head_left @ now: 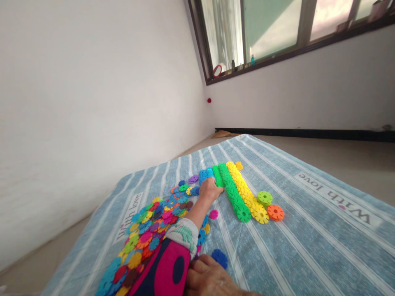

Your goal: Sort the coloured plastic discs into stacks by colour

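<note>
My left hand (211,188), its sleeve pushed forward from below, reaches to the near end of a short row of overlapping blue notched plastic discs (203,176) and touches a short green row (217,176). Its fingers are curled and what they grip is hidden. My right hand (208,275) lies close by at the bottom edge, fingers curled against the pink and navy sleeve (174,267); anything in them is out of sight. A dark blue cluster of discs (219,258) lies just beyond it. Longer green (233,193) and yellow (243,191) rows run to the right.
Loose multicoloured discs (154,224) are heaped to the left, partly under my left arm. A lime disc (264,197), an orange disc (275,212) and a pink disc (214,214) lie apart on the striped blue cloth (302,246). A white wall (92,82) rises at left.
</note>
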### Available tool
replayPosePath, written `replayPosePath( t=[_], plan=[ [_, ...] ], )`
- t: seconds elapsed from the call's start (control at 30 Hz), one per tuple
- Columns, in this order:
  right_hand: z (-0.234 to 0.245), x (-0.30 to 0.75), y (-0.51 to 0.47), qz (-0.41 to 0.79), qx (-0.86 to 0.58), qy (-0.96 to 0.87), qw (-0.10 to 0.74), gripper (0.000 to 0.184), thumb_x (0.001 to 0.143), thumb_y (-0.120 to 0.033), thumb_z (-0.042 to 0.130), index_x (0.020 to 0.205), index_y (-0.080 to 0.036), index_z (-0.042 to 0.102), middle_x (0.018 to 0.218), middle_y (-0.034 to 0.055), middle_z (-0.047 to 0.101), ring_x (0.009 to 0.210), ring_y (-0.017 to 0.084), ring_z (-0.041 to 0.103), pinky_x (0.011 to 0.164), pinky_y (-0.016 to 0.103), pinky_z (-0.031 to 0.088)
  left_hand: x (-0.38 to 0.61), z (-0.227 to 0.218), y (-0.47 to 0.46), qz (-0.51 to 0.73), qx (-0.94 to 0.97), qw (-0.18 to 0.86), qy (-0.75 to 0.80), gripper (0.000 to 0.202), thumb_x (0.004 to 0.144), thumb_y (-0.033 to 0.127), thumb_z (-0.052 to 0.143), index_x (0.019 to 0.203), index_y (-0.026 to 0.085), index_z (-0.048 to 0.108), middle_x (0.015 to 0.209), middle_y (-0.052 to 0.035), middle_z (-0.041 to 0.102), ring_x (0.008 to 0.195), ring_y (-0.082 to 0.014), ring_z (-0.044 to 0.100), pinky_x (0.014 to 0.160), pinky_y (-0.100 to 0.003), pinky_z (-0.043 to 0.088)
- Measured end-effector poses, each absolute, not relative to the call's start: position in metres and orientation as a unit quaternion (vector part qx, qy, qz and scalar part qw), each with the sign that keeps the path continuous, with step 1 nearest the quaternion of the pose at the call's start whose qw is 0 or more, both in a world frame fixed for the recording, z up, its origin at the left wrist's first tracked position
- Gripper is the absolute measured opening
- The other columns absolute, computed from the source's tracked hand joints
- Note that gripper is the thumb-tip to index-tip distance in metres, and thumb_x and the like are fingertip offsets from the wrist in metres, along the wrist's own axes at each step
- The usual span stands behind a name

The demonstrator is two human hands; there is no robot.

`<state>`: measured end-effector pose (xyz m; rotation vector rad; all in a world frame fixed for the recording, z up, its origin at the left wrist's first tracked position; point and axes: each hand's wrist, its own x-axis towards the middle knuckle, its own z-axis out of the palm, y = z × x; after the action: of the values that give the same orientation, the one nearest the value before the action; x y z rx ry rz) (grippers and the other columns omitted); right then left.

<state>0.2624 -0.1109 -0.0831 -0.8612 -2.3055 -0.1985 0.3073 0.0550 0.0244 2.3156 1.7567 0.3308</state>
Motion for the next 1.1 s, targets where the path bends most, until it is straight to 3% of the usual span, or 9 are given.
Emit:
replayPosePath(
  t=[0.13, 0.57, 0.8, 1.1],
  plan=[
    [-0.0815, 0.2632, -0.1088, -0.08, -0.322, -0.883, 0.332, 0.022, 0.092, -0.044, 0.055, 0.086, -0.024, 0.061, 0.077, -0.0015, 0.063, 0.069, 0.016, 0.053, 0.059, 0.029, 0.042, 0.3095, 0.0246, 0.0557, 0.104, 0.786, 0.121, 0.597, 0.024, 0.066, 0.026, 0.068, 0.089, 0.017, 0.066, 0.085, -0.0048, 0.071, 0.083, -0.0197, 0.064, 0.066, -0.028, 0.042],
    [-0.0798, 0.2622, -0.1095, -0.073, -0.32, -0.879, 0.346, 0.029, 0.093, -0.051, 0.05, 0.091, -0.025, 0.062, 0.075, -0.0009, 0.062, 0.066, 0.016, 0.051, 0.057, 0.03, 0.039, 0.3104, 0.0222, 0.0545, 0.127, 0.791, 0.121, 0.586, 0.03, 0.068, 0.024, 0.067, 0.098, 0.018, 0.067, 0.094, -0.0059, 0.072, 0.092, -0.0213, 0.065, 0.076, -0.029, 0.047],
    [-0.0832, 0.2626, -0.1112, -0.066, -0.333, -0.881, 0.33, 0.025, 0.094, -0.045, 0.052, 0.088, -0.024, 0.063, 0.085, -0.0002, 0.064, 0.076, 0.016, 0.053, 0.067, 0.029, 0.043, 0.3054, 0.0204, 0.0494, 0.137, 0.796, 0.117, 0.578, 0.031, 0.07, 0.027, 0.066, 0.1, 0.017, 0.066, 0.092, -0.0059, 0.072, 0.09, -0.0208, 0.066, 0.074, -0.029, 0.046],
    [-0.0779, 0.2621, -0.1102, -0.059, -0.328, -0.882, 0.333, 0.038, 0.094, -0.055, 0.046, 0.086, -0.023, 0.063, 0.083, 0.0005, 0.066, 0.072, 0.016, 0.056, 0.064, 0.031, 0.044, 0.3064, 0.0183, 0.0483, 0.153, 0.797, 0.125, 0.571, 0.025, 0.072, 0.018, 0.062, 0.096, 0.017, 0.068, 0.088, -0.0061, 0.073, 0.089, -0.02, 0.067, 0.075, -0.028, 0.045]
  ],
)
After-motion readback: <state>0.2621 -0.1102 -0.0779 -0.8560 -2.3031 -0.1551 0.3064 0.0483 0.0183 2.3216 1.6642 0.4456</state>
